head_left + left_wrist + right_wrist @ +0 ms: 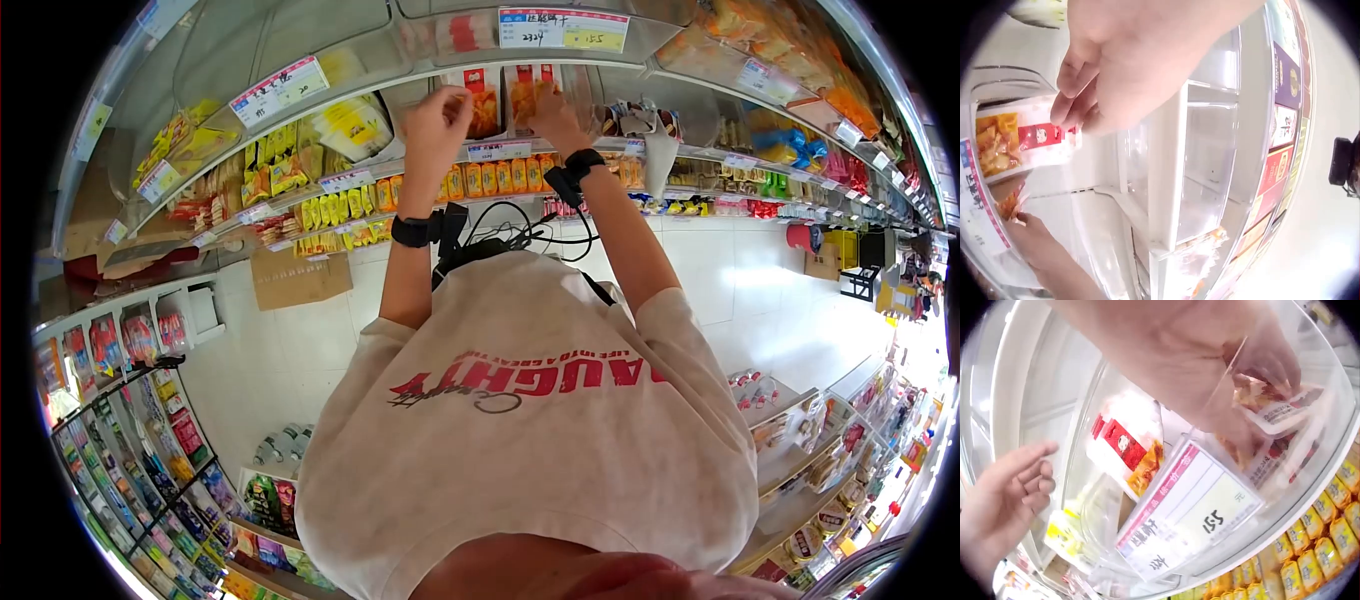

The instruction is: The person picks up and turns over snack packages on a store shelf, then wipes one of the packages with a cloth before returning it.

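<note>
My left hand [438, 125] hovers above the shelf bin with loosely bent fingers and holds nothing. In the left wrist view its fingertips overlap the top of a white-and-red snack packet [1041, 137], whose clear lower part shows orange-brown food. The right wrist view shows this left hand [1013, 494] apart from that packet. My right hand [560, 125] reaches down into the neighbouring clear bin. Its thumb and fingers grip a similar snack packet [1294, 412], back print facing up, with more packets beneath. The right palm and wrist hide part of that bin.
A price tag [1188, 509] hangs on the clear bin front. Below runs a row of yellow-orange wrapped snacks [490, 180]. Yellow packets [350, 125] fill a bin to the left. Black cables [515, 235] hang between the wrists. A cardboard piece [300, 278] lies on the floor.
</note>
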Motion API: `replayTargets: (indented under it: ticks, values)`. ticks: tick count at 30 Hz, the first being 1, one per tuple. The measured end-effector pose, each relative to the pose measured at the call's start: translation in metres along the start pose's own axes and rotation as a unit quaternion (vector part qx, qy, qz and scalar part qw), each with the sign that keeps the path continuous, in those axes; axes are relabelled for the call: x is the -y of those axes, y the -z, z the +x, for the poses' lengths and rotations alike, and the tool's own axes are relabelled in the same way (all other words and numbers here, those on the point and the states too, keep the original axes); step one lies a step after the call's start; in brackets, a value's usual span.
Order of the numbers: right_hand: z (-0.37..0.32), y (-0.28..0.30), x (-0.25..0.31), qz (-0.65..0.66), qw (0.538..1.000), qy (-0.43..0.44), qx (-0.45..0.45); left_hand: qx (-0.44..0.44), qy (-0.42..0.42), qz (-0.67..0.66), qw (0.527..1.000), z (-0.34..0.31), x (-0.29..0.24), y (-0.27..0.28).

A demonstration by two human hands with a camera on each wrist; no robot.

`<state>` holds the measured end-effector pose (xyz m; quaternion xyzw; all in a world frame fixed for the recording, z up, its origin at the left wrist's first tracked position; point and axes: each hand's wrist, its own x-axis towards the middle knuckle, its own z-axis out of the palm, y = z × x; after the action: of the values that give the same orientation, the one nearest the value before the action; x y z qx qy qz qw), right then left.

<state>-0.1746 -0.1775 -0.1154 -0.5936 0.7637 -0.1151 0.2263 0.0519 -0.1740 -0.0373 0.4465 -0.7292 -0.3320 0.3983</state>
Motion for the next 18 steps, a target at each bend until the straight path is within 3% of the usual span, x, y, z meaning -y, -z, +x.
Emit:
replayTargets:
  ticks: [2,5,8,9,12,13,16,18]
  values:
    - [0.010,-0.012,-0.014,0.018,0.999,-0.019,-0.018,0.045,-0.001,-0.017,0.999,-0.002,-0.004,-0.008]
    - [-0.007,0.008,-0.014,0.035,0.991,0.052,-0.121,0.117,0.033,-0.055,0.991,-0.006,-0.009,-0.020]
    - [-0.045,0.030,-0.021,0.346,0.911,0.172,-0.142,0.091,0.029,-0.132,0.987,-0.010,-0.018,-0.041]
    - [-0.090,0.070,0.011,0.459,0.882,0.089,-0.055,0.099,0.052,-0.130,0.985,-0.010,-0.022,-0.046]
    - [-0.115,0.056,-0.010,0.616,0.780,0.104,0.029,0.132,0.029,-0.084,0.987,-0.007,-0.030,-0.059]
    - [-0.126,0.057,-0.014,0.663,0.743,0.085,0.038,0.106,0.010,-0.079,0.991,-0.009,-0.033,-0.064]
    - [-0.146,0.062,-0.030,0.685,0.721,0.097,0.050,0.174,-0.004,-0.086,0.981,-0.012,-0.046,-0.067]
    - [-0.158,0.063,-0.037,0.702,0.705,0.090,0.046,0.169,0.001,-0.115,0.979,-0.017,-0.060,-0.072]
